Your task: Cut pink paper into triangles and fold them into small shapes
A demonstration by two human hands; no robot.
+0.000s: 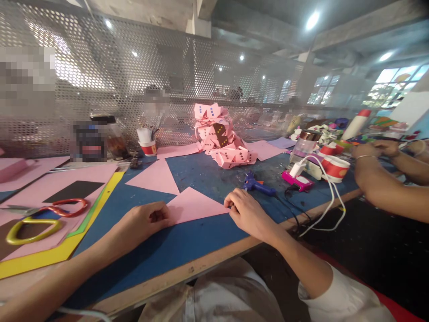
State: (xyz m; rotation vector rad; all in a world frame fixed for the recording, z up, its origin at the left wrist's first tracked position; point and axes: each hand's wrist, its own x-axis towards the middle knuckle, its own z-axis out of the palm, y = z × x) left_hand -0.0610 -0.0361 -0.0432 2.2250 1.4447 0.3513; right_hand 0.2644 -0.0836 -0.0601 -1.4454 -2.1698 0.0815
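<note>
Centre of frame: a pink triangle of paper lies on the blue table, apex pointing away from the wearer, long edge towards the wearer.

Left hand: left of centre, fingers curled, tips at the triangle's left corner. Cannot tell whether the paper is pinched or only pressed.

Right hand: right of centre, thumb and finger closed on the right corner.

Second triangle: flat, just beyond the first, up and to the left.

Paper model: upper centre, built of folded pink pieces with dark and blue dots; one brown piece has yellow dots.

Glue gun: blue, orange trigger, on its side beyond the right hand. Right of it, a pink power strip with a white plug in it.

Lower left: scissors, red and yellow loops, one pair or two unclear, on pink sheets; yellow sheet beneath.

Right edge: another person's arms resting at the table.
</note>
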